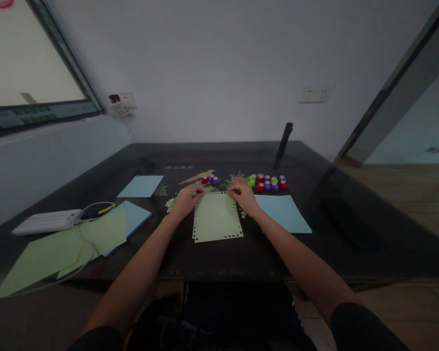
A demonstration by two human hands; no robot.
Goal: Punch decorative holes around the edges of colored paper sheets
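Sheets of pale green paper [218, 217] with small shapes punched along their edges lie on the dark table in front of me; a second edge shows slightly offset beneath the top sheet. My left hand [187, 199] pinches the far left corner. At the far right corner, my right hand [243, 196] pinches the same paper. Just beyond the paper sit a few red and purple craft punches [210, 180]. More green, red and purple punches [267, 183] stand grouped behind my right hand. A punched blue sheet [283, 213] lies partly under my right forearm.
Left on the table [219, 263] are a small blue sheet [141, 186], stacked blue paper [133, 217], loose green sheets [54, 248] and a white power strip [47, 222] with a cable. A black upright object [283, 145] stands at the back right. A dark flat item [347, 222] lies far right.
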